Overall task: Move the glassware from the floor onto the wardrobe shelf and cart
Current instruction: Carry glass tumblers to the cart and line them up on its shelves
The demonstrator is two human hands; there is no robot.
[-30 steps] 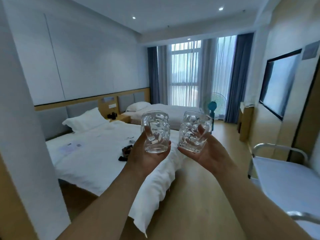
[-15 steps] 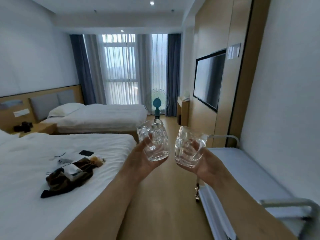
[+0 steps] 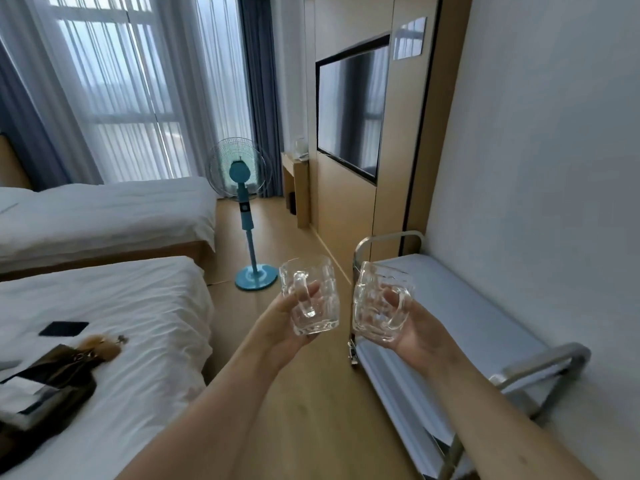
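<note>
- Up front, both bare forearms reach forward over the light wooden floor (image 3: 304, 403), each hand carrying one mug at about the same height, well above the floor.
- Left hand (image 3: 284, 327): its fingers are curled up around the base and side of a clear dimpled glass mug with a handle (image 3: 311, 296); a fingertip shows through that handle. This mug stands roughly upright.
- Right hand (image 3: 412, 327): its fingers curl around a second clear dimpled glass mug (image 3: 377, 303), with fingers passing through its handle on the right side. This mug tilts, its open mouth leaning away from the person.
- Both mugs hang side by side, near each other but apart.
- Beside the right hand stands a metal-framed cart with a pale blue-white top shelf (image 3: 464, 306), set against the white wall (image 3: 540, 168); the right mug is in front of the cart's near-left edge, above it and not resting on it.
- Left of the arms lies a white-sheeted bed (image 3: 138, 323) with a dark rectangular phone (image 3: 64, 329) and a dark brown bag (image 3: 48, 379) on it.
- Farther off stand a teal pedestal fan (image 3: 242, 188), a second white bed (image 3: 104, 209), and a black wall-mounted screen (image 3: 349, 109).
</note>
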